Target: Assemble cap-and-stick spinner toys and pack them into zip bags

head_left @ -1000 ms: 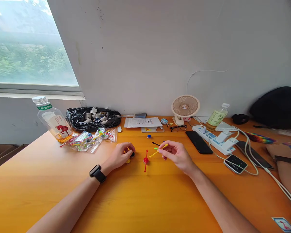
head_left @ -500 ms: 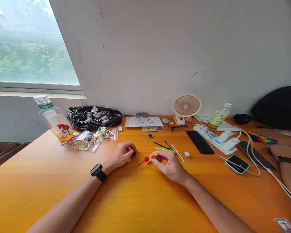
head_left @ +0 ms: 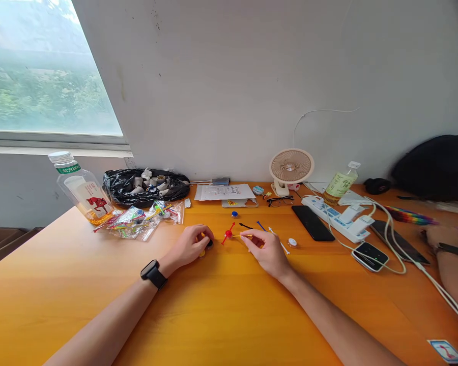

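Observation:
My right hand [head_left: 265, 251] pinches a thin yellow plastic arrow [head_left: 236, 236] between thumb and fingertips. Its far end points left, at or against a small red round piece [head_left: 228, 234]. A red arrow [head_left: 224, 242] lies slanted at that piece; whether they are joined is unclear. To the left, my left hand [head_left: 191, 244] rests on the table with curled fingers on a small black round piece [head_left: 209, 243]. A yellow round piece [head_left: 202, 253] peeks out below the thumb. Black [head_left: 245, 225], blue [head_left: 260, 224] and white [head_left: 286, 248] arrows lie behind my right hand, partly hidden.
A blue round piece [head_left: 234, 214] and a white one [head_left: 292, 243] lie on the table. Packets [head_left: 137, 223], a bottle [head_left: 86, 195] and a black bag [head_left: 118, 190] stand left. A phone [head_left: 313, 222], power strip [head_left: 338, 218], cables and another person's arm [head_left: 456, 269] are right.
The red arrow has turned more upright, its head now pointing away from me. The yellow arrow has swung nearly level in my right hand. My left hand has stayed in place.

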`<state>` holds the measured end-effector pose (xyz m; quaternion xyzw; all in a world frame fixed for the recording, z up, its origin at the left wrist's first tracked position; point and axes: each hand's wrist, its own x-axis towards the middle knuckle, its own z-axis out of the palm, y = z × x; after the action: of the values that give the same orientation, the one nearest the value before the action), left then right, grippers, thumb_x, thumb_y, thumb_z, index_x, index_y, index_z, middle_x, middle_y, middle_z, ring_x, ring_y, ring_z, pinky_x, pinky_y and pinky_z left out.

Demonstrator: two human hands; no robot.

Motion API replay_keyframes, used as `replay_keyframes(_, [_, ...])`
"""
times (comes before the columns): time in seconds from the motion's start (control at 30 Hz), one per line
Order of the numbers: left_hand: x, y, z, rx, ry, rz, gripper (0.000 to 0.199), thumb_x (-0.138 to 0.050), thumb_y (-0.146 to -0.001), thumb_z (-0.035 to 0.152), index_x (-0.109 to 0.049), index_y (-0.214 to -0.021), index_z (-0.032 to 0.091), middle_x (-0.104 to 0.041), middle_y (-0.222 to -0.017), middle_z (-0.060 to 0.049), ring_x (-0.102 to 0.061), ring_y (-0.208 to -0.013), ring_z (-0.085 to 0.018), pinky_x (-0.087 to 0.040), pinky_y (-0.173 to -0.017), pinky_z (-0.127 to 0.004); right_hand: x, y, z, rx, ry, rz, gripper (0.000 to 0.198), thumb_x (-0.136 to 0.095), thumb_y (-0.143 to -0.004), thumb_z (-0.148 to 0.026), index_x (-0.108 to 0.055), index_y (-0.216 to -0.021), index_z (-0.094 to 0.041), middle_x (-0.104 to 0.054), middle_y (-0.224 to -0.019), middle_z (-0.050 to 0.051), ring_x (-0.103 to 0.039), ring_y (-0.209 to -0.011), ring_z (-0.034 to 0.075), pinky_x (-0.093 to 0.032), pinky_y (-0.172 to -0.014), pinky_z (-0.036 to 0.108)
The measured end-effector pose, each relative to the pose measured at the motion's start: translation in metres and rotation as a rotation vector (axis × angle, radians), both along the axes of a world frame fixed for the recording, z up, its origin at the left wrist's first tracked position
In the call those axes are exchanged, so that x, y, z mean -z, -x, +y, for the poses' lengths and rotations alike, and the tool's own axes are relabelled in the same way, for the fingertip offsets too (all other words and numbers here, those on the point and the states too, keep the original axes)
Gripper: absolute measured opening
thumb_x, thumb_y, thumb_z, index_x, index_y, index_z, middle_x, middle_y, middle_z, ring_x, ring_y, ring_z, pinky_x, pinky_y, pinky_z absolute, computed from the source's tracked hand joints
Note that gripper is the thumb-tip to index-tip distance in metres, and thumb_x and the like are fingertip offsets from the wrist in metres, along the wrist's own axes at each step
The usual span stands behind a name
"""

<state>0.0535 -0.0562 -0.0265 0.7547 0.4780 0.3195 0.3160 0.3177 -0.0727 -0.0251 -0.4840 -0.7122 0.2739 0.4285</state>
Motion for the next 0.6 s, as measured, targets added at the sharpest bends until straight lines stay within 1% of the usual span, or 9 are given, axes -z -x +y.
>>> replay_keyframes(0.07, [0.000,0.000,0.000,0.004,-0.002,-0.001,0.024,-0.049,-0.087,0.020,-0.073,-0.091,0.018,-0.074,-0.086,-0.004,-0.068,-0.071,-0.018,-0.051,-0.064,-0.025,-0.003,-0.004,0.002,0.065,-0.022,0.035,0.025,-0.067,-0.093,-0.042,-0.079,-0.095,-0.021,-0.072,-0.069,0.004,-0.062,-0.056,0.018,-0.048,-0.053,0.028])
replay_keyframes(0.2, [0.000,0.000,-0.001,0.014,-0.020,0.023,0.025,-0.049,-0.088,0.019,-0.074,-0.094,0.019,-0.075,-0.089,-0.004,-0.068,-0.074,-0.018,-0.052,-0.066,-0.026,-0.022,-0.027,0.009,0.231,-0.095,0.114,0.026,-0.064,-0.092,-0.044,-0.074,-0.093,-0.020,-0.076,-0.084,0.009,-0.070,-0.067,0.022,-0.056,-0.061,0.031])
replay_keyframes(0.27, [-0.001,-0.001,-0.003,0.009,-0.038,0.055,0.028,-0.050,-0.088,0.019,-0.075,-0.101,0.020,-0.075,-0.094,-0.005,-0.068,-0.078,-0.019,-0.053,-0.069,-0.027,-0.030,-0.042,0.014,0.330,-0.132,0.056,0.022,-0.063,-0.090,-0.040,-0.071,-0.089,-0.020,-0.075,-0.079,0.008,-0.069,-0.065,0.022,-0.054,-0.060,0.030])
replay_keyframes(0.33, [-0.002,-0.003,-0.005,0.011,-0.088,0.103,0.032,-0.051,-0.088,0.018,-0.076,-0.108,0.021,-0.075,-0.100,-0.006,-0.068,-0.085,-0.021,-0.054,-0.074,-0.029,-0.034,-0.057,0.021,0.373,-0.126,-0.042,0.019,-0.061,-0.088,-0.037,-0.069,-0.085,-0.020,-0.072,-0.072,0.007,-0.067,-0.061,0.021,-0.051,-0.057,0.029])
replay_keyframes(0.4, [-0.004,-0.006,-0.008,0.049,-0.177,0.149,0.037,-0.051,-0.088,0.015,-0.076,-0.114,0.023,-0.075,-0.109,-0.007,-0.067,-0.098,-0.024,-0.055,-0.086,-0.033,-0.031,-0.067,0.028,0.360,-0.085,-0.141,0.019,-0.058,-0.088,-0.036,-0.068,-0.083,-0.020,-0.071,-0.069,0.007,-0.066,-0.059,0.021,-0.049,-0.056,0.029])
replay_keyframes(0.47, [-0.006,-0.008,-0.011,0.128,-0.264,0.182,0.043,-0.049,-0.090,0.012,-0.075,-0.121,0.027,-0.073,-0.122,-0.005,-0.063,-0.114,-0.026,-0.051,-0.101,-0.038,-0.027,-0.072,0.033,0.323,-0.037,-0.216,0.021,-0.054,-0.091,-0.036,-0.066,-0.083,-0.021,-0.070,-0.068,0.006,-0.066,-0.058,0.020,-0.049,-0.056,0.029])
replay_keyframes(0.53, [-0.007,-0.009,-0.012,0.203,-0.302,0.203,0.050,-0.045,-0.093,0.010,-0.071,-0.131,0.030,-0.069,-0.136,-0.002,-0.057,-0.126,-0.026,-0.046,-0.111,-0.041,-0.022,-0.073,0.035,0.280,0.006,-0.276,0.023,-0.051,-0.093,-0.036,-0.064,-0.082,-0.021,-0.071,-0.070,0.005,-0.067,-0.058,0.020,-0.049,-0.056,0.028])
replay_keyframes(0.6, [-0.006,-0.008,-0.012,0.245,-0.310,0.222,0.054,-0.042,-0.095,0.010,-0.066,-0.139,0.031,-0.064,-0.145,0.000,-0.052,-0.134,-0.026,-0.042,-0.117,-0.044,-0.019,-0.070,0.035,0.234,0.050,-0.297,0.025,-0.050,-0.095,-0.038,-0.062,-0.081,-0.021,-0.071,-0.071,0.005,-0.067,-0.058,0.019,-0.049,-0.055,0.027])
